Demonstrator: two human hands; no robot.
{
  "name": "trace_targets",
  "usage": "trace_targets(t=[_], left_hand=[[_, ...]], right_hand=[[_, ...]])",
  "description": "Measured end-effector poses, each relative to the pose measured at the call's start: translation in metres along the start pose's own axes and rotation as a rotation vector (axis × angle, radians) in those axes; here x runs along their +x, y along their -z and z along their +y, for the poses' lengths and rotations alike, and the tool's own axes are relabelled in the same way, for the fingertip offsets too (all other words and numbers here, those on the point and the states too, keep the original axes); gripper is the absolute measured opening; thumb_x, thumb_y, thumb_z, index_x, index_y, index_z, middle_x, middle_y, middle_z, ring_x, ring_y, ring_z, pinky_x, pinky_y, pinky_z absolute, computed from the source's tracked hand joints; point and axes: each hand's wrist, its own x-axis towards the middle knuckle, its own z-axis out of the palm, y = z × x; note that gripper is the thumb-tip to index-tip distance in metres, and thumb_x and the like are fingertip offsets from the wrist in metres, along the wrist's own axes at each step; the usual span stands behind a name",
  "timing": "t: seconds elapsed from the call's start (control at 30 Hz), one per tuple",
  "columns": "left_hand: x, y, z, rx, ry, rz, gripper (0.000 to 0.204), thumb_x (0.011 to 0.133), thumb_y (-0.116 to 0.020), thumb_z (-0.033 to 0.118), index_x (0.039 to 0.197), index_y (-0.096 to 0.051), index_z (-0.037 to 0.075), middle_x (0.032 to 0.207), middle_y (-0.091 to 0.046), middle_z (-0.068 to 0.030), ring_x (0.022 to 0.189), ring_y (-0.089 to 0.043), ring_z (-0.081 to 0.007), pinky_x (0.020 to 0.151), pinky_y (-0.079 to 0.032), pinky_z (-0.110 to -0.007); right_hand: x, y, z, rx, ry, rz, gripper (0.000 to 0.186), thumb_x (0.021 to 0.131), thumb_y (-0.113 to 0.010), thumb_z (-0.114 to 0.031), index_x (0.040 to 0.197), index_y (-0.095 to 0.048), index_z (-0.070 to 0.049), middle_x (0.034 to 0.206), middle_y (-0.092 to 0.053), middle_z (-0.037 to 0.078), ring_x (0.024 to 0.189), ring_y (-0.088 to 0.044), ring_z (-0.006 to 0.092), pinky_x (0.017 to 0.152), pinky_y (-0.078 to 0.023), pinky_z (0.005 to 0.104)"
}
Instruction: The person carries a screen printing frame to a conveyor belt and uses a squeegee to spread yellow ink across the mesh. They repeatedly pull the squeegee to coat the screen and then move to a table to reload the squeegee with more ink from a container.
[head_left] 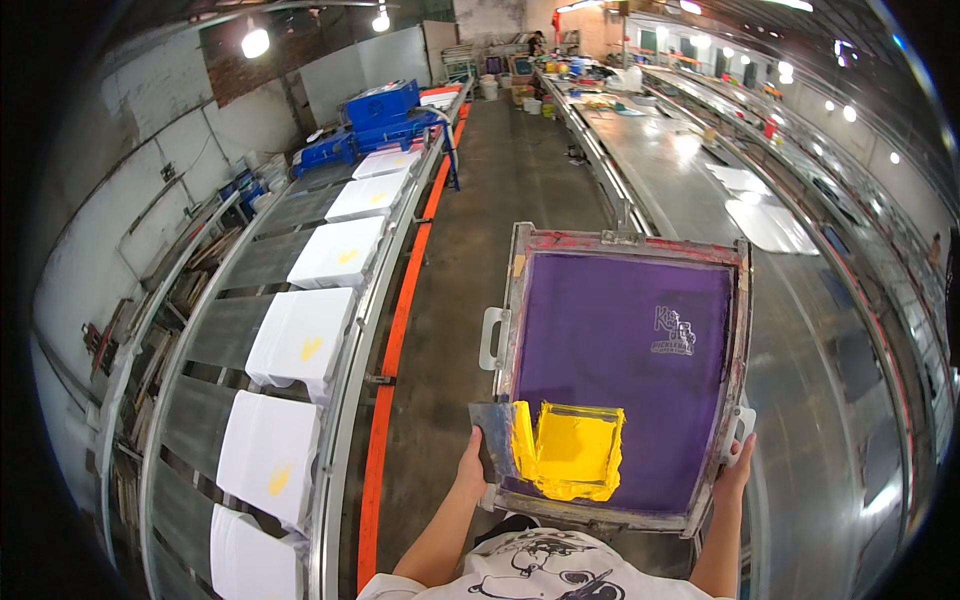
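Observation:
A screen-printing frame (628, 240) with purple mesh is held in front of my body, above the aisle and the right table's edge. Yellow ink (580, 450) lies in a thick square patch at its lower left. A white design (675, 330) shows at the mesh's upper right. My left hand (473, 463) is closed at the frame's lower left, against a grey squeegee (490, 430) whose edge is coated yellow; its fingertips are hidden. My right hand (735, 470) is closed round the frame's right side, just below a white handle (738, 432). Another white handle (493, 338) sits on the left side.
Along the left runs a long printing table with white fabric pieces (300, 335) in a row, each with a small yellow print. A blue machine (385, 110) straddles its far end. An orange rail (385, 420) edges the aisle. Long metal tables (660, 160) stand right.

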Motion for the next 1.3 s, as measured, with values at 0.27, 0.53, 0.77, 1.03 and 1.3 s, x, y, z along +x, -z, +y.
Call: trace_targets(t=[0.27,0.53,0.77,1.03,1.3], left_hand=[[0.181,-0.105,0.092,-0.029,0.033,-0.060,0.060,0.100,-0.060,0.055,0.139,-0.059,0.009,0.132,-0.067,-0.0045,0.117,-0.063,-0.0230,0.105,-0.049,-0.040],[0.377,-0.209,0.185,0.177,0.042,-0.165,0.059,0.101,-0.060,0.054,0.134,-0.062,0.004,0.129,-0.069,-0.0056,0.114,-0.065,-0.0221,0.105,-0.048,-0.039],[0.566,-0.277,0.299,0.206,-0.052,-0.098,0.062,0.100,-0.060,0.057,0.132,-0.063,0.003,0.127,-0.069,-0.0060,0.114,-0.065,-0.0226,0.106,-0.047,-0.040],[0.741,-0.252,0.396,0.038,-0.064,0.065,0.067,0.100,-0.059,0.058,0.145,-0.055,0.007,0.141,-0.061,-0.0077,0.127,-0.059,-0.0260,0.112,-0.043,-0.043],[0.967,-0.320,0.529,-0.050,0.017,0.059,0.063,0.100,-0.059,0.057,0.140,-0.059,0.008,0.133,-0.066,-0.0060,0.119,-0.063,-0.0237,0.107,-0.048,-0.040]], right_hand=[[0.152,-0.088,-0.005,0.031,0.096,0.081,0.078,0.095,-0.048,-0.077,0.121,-0.066,-0.006,0.113,-0.068,0.008,0.108,-0.062,0.0241,0.098,-0.046,0.0416],[0.221,-0.171,0.049,0.259,0.073,0.182,0.094,0.096,-0.036,-0.082,0.154,-0.043,-0.008,0.149,-0.054,0.010,0.135,-0.051,0.0291,0.114,-0.037,0.0443],[0.426,-0.339,0.065,0.244,0.060,0.102,0.102,0.092,-0.043,-0.083,0.154,-0.042,-0.002,0.149,-0.054,0.012,0.135,-0.052,0.0310,0.113,-0.038,0.0420],[0.667,-0.544,0.095,-0.225,0.083,0.122,0.108,0.095,-0.048,-0.077,0.163,-0.019,0.002,0.167,-0.027,0.016,0.153,-0.030,0.0284,0.124,-0.023,0.0375],[0.834,-0.723,0.119,-0.258,0.081,0.089,0.100,0.100,-0.040,-0.075,0.160,-0.027,0.004,0.159,-0.041,0.015,0.145,-0.041,0.0299,0.119,-0.031,0.0399]])
